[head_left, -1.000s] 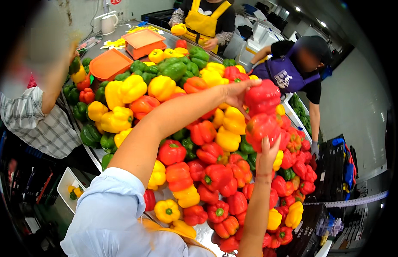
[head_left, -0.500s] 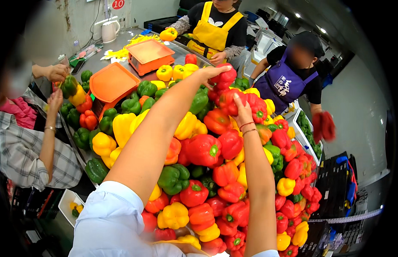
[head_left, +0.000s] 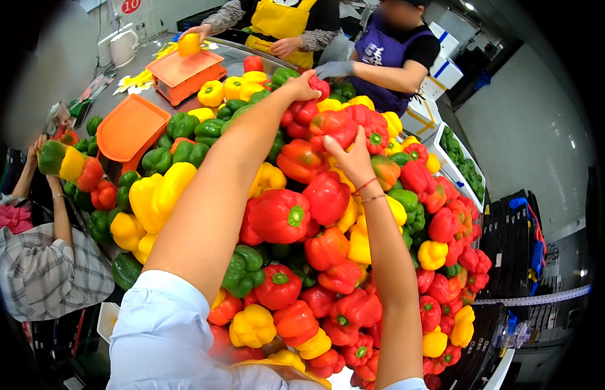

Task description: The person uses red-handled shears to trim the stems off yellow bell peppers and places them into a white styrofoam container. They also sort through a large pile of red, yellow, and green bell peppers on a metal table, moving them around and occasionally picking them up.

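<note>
Both my arms reach over a big heap of red, yellow and green bell peppers. At the far side of the heap my left hand [head_left: 305,87] has its fingers closed around a red bell pepper [head_left: 321,86], partly hidden by the hand. Nearer and to the right, my right hand [head_left: 353,157] grips another red bell pepper [head_left: 334,128], with the thumb on its near side. More red peppers lie close by, among them one with its green stem facing up [head_left: 378,138]. A large red pepper [head_left: 280,216] rests between my forearms.
Two orange scales [head_left: 132,127] stand at the far left; above the farther one a person in a yellow apron [head_left: 283,21] holds a yellow pepper [head_left: 189,44]. Someone in a purple apron [head_left: 377,49] reaches in with a gloved hand [head_left: 335,70]. At left, a plaid-sleeved person holds a row of three peppers [head_left: 71,162].
The view has shifted, and both my hands remain at the red peppers. The yellow-apron person's pepper is now over the scale. The purple-apron person has turned and stretched an arm toward the heap.
</note>
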Tool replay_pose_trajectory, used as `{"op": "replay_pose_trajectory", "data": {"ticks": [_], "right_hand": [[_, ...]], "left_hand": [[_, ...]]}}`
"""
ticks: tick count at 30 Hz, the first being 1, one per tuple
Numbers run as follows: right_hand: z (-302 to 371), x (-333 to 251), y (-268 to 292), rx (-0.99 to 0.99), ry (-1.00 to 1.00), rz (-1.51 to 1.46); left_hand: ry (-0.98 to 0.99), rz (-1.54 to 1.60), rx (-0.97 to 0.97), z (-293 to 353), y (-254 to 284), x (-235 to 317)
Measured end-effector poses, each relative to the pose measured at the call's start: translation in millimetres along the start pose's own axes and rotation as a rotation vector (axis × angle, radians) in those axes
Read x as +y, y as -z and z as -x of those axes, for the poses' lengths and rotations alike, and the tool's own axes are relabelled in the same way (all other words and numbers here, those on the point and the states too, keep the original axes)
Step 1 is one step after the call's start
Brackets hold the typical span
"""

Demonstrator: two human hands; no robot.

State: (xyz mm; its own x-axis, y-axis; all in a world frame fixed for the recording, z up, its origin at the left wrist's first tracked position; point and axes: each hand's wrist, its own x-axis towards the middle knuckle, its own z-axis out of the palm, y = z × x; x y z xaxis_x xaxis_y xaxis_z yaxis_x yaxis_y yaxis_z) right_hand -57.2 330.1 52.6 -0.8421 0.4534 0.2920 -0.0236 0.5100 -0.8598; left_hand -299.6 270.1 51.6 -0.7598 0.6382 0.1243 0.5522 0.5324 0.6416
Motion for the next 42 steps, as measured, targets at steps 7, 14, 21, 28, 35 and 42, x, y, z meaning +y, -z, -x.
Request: {"op": "replay_pose_trajectory", "data": {"ticks": [7,14,21,28,35,42], "right_hand": [[-17,-4,-20,0.085,0.117,0.157],[-22,5,-29,0.027,0.002,0.148],[65,1,56,-0.168,0.348,0.32],[258,55,287,-0.187,-0.272,0.645],[452,51,363,0.113,-0.537,0.356],[564,32,256,0.31,-0.46,0.661]], "left_hand": [[-0.091,0.053,0.113,14,22,11],[-0.512,0.168,-0.111,108,23,63],[-0.801,-0.139,0.149,96,-28,33],[-0.659,-0.782,0.499,86,-19,24],[-1.051,0.005,-0.592,307,-152,325],[-1.073,0.26,-0.835,337,-370,340]]}}
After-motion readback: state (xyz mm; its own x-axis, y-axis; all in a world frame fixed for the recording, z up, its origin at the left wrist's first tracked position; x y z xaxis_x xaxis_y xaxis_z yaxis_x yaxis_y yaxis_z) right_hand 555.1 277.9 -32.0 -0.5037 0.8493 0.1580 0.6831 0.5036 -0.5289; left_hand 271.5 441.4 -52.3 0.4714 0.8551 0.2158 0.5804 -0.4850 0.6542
